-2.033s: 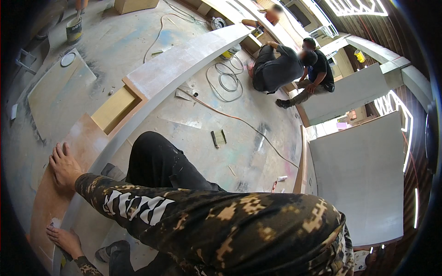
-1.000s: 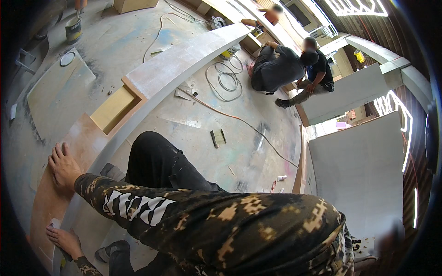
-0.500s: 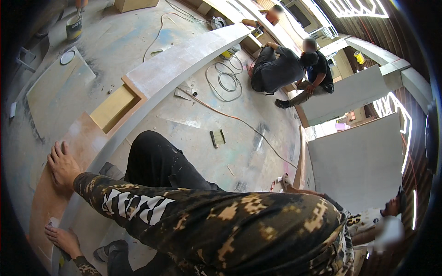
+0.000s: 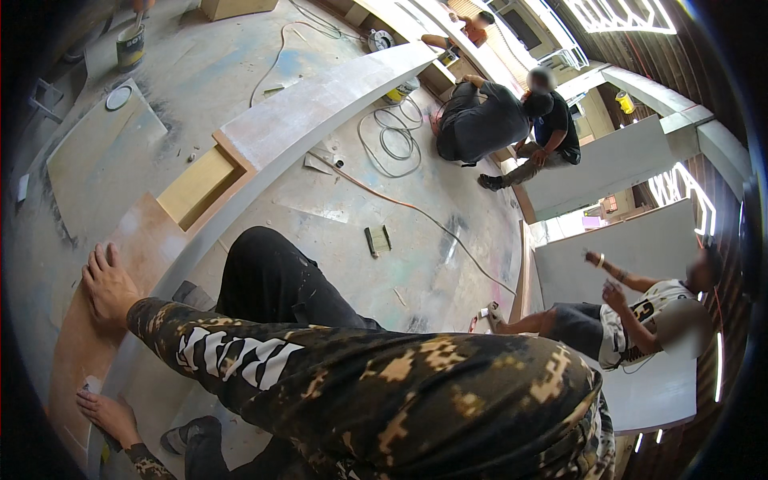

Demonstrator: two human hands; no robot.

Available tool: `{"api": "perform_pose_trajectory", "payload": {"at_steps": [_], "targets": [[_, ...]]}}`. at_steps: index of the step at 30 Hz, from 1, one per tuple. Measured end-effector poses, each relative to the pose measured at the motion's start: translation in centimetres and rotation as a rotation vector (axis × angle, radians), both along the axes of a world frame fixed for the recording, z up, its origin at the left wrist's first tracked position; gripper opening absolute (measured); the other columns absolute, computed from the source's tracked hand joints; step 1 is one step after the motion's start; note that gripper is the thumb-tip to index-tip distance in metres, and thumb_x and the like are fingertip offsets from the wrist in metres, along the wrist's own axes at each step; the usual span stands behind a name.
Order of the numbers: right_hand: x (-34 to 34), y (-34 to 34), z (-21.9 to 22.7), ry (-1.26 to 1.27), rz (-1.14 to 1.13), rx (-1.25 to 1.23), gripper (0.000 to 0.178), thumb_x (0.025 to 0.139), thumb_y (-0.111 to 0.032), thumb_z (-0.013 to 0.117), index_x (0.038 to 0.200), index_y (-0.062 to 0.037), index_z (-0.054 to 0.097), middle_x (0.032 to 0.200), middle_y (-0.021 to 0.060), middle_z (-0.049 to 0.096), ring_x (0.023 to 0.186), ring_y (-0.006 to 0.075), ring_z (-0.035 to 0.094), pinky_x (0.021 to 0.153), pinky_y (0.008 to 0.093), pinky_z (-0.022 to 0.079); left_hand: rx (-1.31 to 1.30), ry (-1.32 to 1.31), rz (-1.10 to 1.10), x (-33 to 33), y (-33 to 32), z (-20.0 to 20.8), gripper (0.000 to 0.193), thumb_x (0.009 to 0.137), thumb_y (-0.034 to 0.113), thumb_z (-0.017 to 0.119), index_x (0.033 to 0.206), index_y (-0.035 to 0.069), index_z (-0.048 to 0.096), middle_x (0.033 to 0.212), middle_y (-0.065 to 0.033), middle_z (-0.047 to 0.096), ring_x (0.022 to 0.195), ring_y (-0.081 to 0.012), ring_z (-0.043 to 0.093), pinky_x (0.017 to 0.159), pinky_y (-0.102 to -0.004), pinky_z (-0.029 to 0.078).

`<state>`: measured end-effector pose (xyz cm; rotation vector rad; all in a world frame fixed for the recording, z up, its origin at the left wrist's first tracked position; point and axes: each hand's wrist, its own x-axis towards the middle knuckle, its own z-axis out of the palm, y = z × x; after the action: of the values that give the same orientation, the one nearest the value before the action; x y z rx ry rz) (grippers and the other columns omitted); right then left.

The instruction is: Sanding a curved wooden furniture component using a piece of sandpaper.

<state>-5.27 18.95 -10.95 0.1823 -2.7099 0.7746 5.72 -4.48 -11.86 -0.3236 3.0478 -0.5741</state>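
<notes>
My right hand [image 4: 110, 284] lies flat with its fingers apart on the brown wooden top of a long curved panel [image 4: 280, 102]. My left hand [image 4: 110, 418] rests on the same panel nearer the lower edge, fingers stretched out, beside a small whitish patch. Nothing shows in either hand. A camouflage sleeve [image 4: 384, 384] covers my right arm, which stretches across the picture. Between the brown end and the grey-white length of the panel is a rectangular recess [image 4: 200, 186] with a pale yellow inside. My bent knee [image 4: 260, 272] in black trousers is close against the panel's side.
A coiled hose [image 4: 390, 144] and an orange cable [image 4: 400, 205] lie on the dusty floor, near a small dark-edged piece [image 4: 378, 241]. Two people [image 4: 484, 120] crouch at the far side; another person [image 4: 640, 320] sits at the right. A paint can [image 4: 130, 48] stands far left.
The person at the right has come upright and raised both forearms, with the legs now showing. My hands stay in the same places on the panel.
</notes>
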Motion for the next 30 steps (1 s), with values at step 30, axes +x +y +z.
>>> {"api": "perform_pose_trajectory", "payload": {"at_steps": [30], "targets": [[-0.6, 0.4, -1.2, -0.021, -0.013, 0.055, 0.076, 0.076, -0.041, 0.062, 0.134, 0.0069, 0.052, 0.141, 0.0286, 0.048, 0.141, 0.0432, 0.035, 0.118, 0.0611, 0.017, 0.043, -0.007, 0.008, 0.0, 1.5, 0.6, 0.096, 0.084, 0.022, 0.078, 0.151, -0.011, 0.018, 0.154, -0.0315, 0.029, 0.144, -0.0429, 0.032, 0.12, -0.0452, 0.027]]}}
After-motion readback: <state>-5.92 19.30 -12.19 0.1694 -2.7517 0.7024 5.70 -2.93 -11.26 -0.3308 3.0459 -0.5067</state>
